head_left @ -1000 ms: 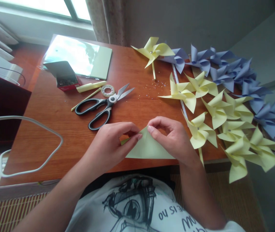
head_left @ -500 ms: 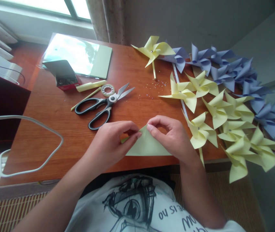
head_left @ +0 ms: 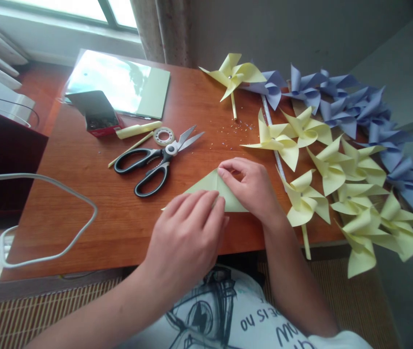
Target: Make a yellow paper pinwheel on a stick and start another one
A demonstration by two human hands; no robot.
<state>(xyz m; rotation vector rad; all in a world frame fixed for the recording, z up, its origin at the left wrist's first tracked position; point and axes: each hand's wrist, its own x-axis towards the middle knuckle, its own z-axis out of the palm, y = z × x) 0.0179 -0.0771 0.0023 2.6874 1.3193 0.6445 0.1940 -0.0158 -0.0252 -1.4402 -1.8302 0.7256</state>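
A pale yellow-green sheet of paper (head_left: 201,183), folded into a triangle with a crease line down its middle, lies low over the table in front of me. My right hand (head_left: 252,189) pinches its top corner between thumb and fingers. Curled over its lower edge is my left hand (head_left: 190,232), fingertips near the middle crease, hiding part of the paper. Scissors (head_left: 168,155) with black and grey handles rest open just beyond my left hand. Nearest my right hand is a yellow paper pinwheel (head_left: 302,196) on a stick.
Several yellow pinwheels (head_left: 328,165) and purple pinwheels (head_left: 368,109) crowd the right side. A tape roll (head_left: 163,136), a yellow paper stick (head_left: 131,149), an open red box (head_left: 100,128) and a glossy packet of paper (head_left: 108,80) sit at left. A white cable (head_left: 79,194) loops over the table edge.
My left hand has let go near the top corner and come down to the paper's lower edge. The paper now lies flatter and farther forward, with my right hand still at its top.
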